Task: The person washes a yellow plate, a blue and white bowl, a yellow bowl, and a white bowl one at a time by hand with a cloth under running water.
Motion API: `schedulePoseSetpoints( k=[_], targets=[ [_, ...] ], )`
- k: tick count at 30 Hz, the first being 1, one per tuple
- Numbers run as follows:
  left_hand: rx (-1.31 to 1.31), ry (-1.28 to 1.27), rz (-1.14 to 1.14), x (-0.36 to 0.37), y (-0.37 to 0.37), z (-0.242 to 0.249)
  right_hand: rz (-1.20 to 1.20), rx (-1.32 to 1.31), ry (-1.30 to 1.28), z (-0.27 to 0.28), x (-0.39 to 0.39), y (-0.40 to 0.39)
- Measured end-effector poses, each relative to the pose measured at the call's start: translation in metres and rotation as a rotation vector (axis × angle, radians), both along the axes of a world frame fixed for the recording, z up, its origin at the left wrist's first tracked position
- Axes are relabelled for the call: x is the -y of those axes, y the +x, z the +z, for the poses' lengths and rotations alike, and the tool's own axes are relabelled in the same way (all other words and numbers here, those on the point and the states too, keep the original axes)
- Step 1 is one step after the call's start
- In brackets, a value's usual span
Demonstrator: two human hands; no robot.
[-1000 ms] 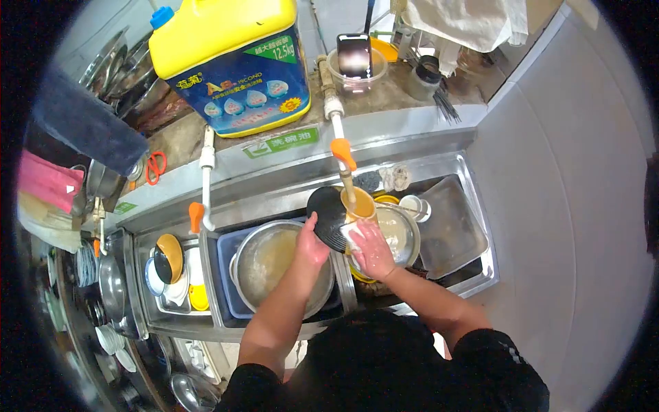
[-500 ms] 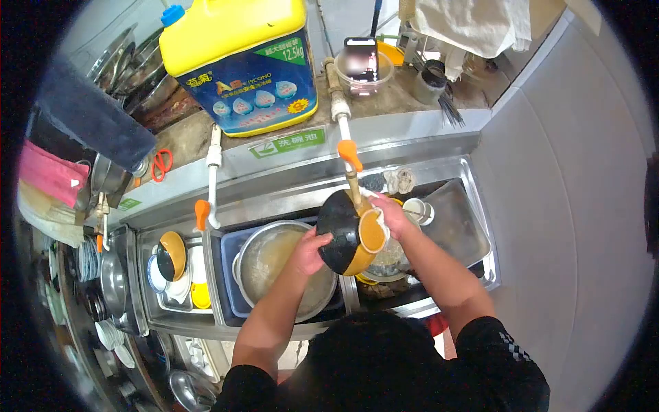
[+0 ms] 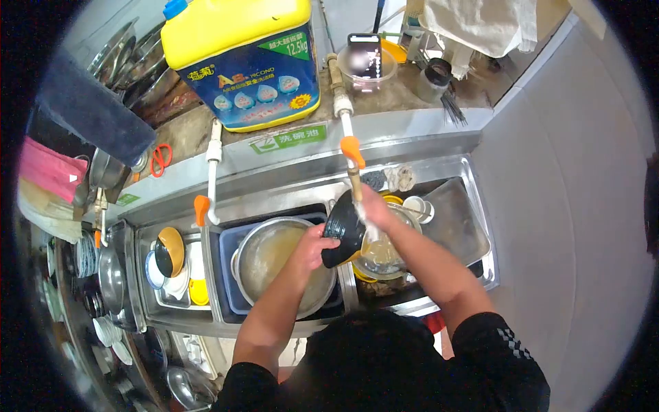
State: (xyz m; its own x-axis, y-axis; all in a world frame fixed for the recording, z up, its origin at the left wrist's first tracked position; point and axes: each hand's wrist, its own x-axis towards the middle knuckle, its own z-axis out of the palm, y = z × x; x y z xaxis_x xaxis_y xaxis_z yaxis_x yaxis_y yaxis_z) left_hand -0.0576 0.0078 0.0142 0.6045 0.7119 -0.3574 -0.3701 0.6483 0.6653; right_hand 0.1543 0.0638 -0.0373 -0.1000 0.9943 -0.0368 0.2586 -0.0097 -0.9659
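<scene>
My left hand [image 3: 313,247] grips a bowl [image 3: 342,232], black outside with a yellow-brown part. The bowl is tipped on its side below a running tap [image 3: 353,180]. Against the bowl's right side is my right hand [image 3: 375,208], blurred, its fingers mostly hidden. Water streams down beside that hand into a clear basin [image 3: 384,259] in the right sink. Just left of the bowl, a large metal pot [image 3: 255,237] of cloudy water sits in a blue-grey tub [image 3: 228,264].
A similar black and yellow bowl [image 3: 170,252] lies on dishes in the left sink. White cups [image 3: 419,209] and a metal tray [image 3: 449,230] are at the right. A big yellow-blue detergent jug [image 3: 244,69] and a phone [image 3: 364,58] stand on the ledge behind.
The bowl has turned so more of its black outside faces me and its yellow opening is mostly out of sight. My right hand has moved slightly left, under the tap.
</scene>
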Motion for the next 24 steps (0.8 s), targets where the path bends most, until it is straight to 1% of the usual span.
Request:
schedulePoseSetpoints(
  k=[1, 2, 3, 4, 5, 6, 7, 8, 10, 11, 12, 13, 14, 15, 16, 17, 18, 19, 20, 22, 23, 24],
  targets=[
    [0.063, 0.010, -0.006, 0.003, -0.004, 0.003, -0.001, -0.002, 0.005, 0.001, 0.001, 0.011],
    [0.062, 0.012, -0.008, 0.005, -0.006, 0.007, -0.089, -0.383, -0.467, 0.004, 0.005, 0.020],
    [0.129, -0.009, 0.082, 0.007, -0.007, 0.011, -0.175, -0.764, -0.939, 0.003, 0.009, 0.027],
    [0.199, -0.030, 0.174, 0.008, -0.008, 0.012, -0.177, -0.762, -0.938, 0.001, 0.018, 0.028],
    [0.203, -0.032, 0.175, 0.006, -0.011, 0.007, -0.129, -0.970, -0.947, -0.004, 0.034, 0.028],
    [0.220, -0.086, 0.221, 0.001, -0.018, -0.001, -0.079, -1.179, -0.948, -0.006, 0.047, 0.028],
    [0.238, -0.141, 0.268, -0.003, -0.023, -0.009, -0.077, -1.174, -0.950, -0.007, 0.055, 0.032],
    [0.241, -0.142, 0.274, -0.005, -0.026, -0.017, -0.094, -1.169, -0.920, -0.006, 0.063, 0.035],
    [0.173, -0.181, 0.320, -0.011, -0.031, -0.032, -0.112, -1.166, -0.890, -0.003, 0.069, 0.044],
    [0.122, -0.182, 0.316, -0.012, -0.030, -0.040, -0.051, -1.147, -0.873, -0.002, 0.071, 0.051],
    [0.123, -0.185, 0.314, -0.013, -0.026, -0.040, 0.009, -1.128, -0.855, 0.010, 0.073, 0.051],
    [0.041, -0.152, 0.316, -0.016, -0.019, -0.040, 0.027, -1.176, -0.797, 0.024, 0.074, 0.054],
    [-0.041, -0.117, 0.319, -0.020, -0.011, -0.039, 0.028, -1.175, -0.796, 0.039, 0.075, 0.050],
    [-0.156, -0.211, 0.373, -0.028, 0.007, -0.044, -0.012, -1.048, -0.706, 0.051, 0.076, 0.045],
    [-0.155, -0.210, 0.374, -0.035, 0.018, -0.047, -0.052, -0.921, -0.617, 0.060, 0.077, 0.041],
    [-0.183, -0.297, 0.353, -0.042, 0.029, -0.040, -0.052, -0.920, -0.616, 0.069, 0.079, 0.035],
    [-0.210, -0.385, 0.333, -0.046, 0.040, -0.035, -0.105, -0.798, -0.564, 0.076, 0.081, 0.030],
    [-0.211, -0.396, 0.379, -0.046, 0.050, -0.030, -0.157, -0.675, -0.512, 0.079, 0.083, 0.025],
    [-0.210, -0.396, 0.379, -0.044, 0.059, -0.029, -0.157, -0.674, -0.512, 0.079, 0.085, 0.022],
    [-0.233, -0.319, 0.424, -0.041, 0.075, -0.026, -0.169, -0.502, -0.406, 0.077, 0.087, 0.016],
    [-0.190, -0.303, 0.427, -0.034, 0.083, -0.007, -0.186, -0.398, -0.329, 0.075, 0.089, 0.014],
    [-0.191, -0.302, 0.427, -0.028, 0.089, -0.001, -0.186, -0.399, -0.328, 0.077, 0.088, 0.013]
  ],
)
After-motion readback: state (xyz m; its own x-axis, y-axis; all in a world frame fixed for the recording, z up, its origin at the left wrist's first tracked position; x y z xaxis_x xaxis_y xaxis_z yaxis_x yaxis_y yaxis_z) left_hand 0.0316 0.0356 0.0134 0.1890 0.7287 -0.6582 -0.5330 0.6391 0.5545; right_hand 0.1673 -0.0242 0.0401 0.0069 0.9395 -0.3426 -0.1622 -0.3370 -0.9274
